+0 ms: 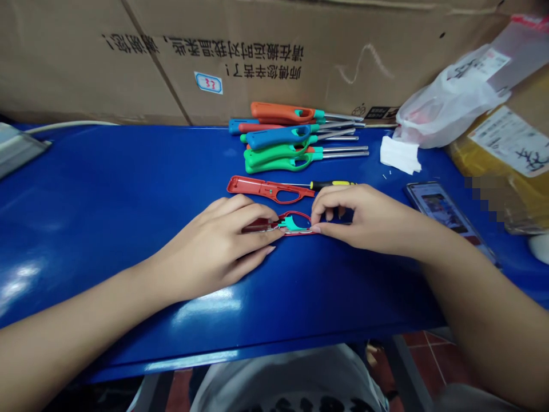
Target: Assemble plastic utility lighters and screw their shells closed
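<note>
An opened red gas lighter [257,225] lies on the blue table in front of me, its inner parts showing. A teal trigger [292,224] sits inside its shell, by the looped guard. My left hand [221,243] grips the handle end, fingers bent over it and partly covering it. At the opposite end, my right hand [360,217] pinches the tip of the shell between thumb and fingers; any small part there is hidden. Just beyond lies the loose red shell half [249,186], its hollow side up. A screwdriver [330,185] with a black and yellow handle rests behind it.
Several coloured lighters [278,137] are piled at the back against a large cardboard box [240,34]. To the right are a folded white tissue [401,154], a phone [441,209], a plastic bag [450,100] and a taped parcel [493,166]. A cable [72,123] runs at back left.
</note>
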Motion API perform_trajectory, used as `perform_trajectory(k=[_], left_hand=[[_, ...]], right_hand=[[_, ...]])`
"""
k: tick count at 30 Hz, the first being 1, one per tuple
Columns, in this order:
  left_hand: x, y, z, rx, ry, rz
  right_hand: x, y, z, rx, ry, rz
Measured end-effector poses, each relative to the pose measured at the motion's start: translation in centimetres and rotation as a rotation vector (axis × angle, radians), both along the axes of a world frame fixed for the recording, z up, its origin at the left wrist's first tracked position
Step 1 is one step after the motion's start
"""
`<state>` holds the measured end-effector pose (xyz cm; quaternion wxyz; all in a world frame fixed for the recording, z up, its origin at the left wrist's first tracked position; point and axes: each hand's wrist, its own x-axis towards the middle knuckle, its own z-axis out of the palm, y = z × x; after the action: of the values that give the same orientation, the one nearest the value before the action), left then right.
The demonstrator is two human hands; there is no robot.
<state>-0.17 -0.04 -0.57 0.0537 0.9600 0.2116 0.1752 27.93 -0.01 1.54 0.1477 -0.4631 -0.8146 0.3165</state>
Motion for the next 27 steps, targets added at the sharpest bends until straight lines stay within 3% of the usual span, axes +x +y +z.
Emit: perform_trajectory(k=[10, 20, 27], left_hand=[[0.1, -0.2, 0.1, 0.005, 0.008, 0.019], [-0.8, 1.3, 1.4, -0.206, -0.225, 0.085], [-1.0, 2.1, 0.7, -0.335, -0.254, 0.080]], right_hand=[[-0.3, -0.2, 0.0, -0.119, -0.011, -0.133], [-0.1, -0.1, 0.2, -0.116, 0.006, -0.126], [-0.5, -0.1, 0.5, -0.140, -0.011, -0.166]])
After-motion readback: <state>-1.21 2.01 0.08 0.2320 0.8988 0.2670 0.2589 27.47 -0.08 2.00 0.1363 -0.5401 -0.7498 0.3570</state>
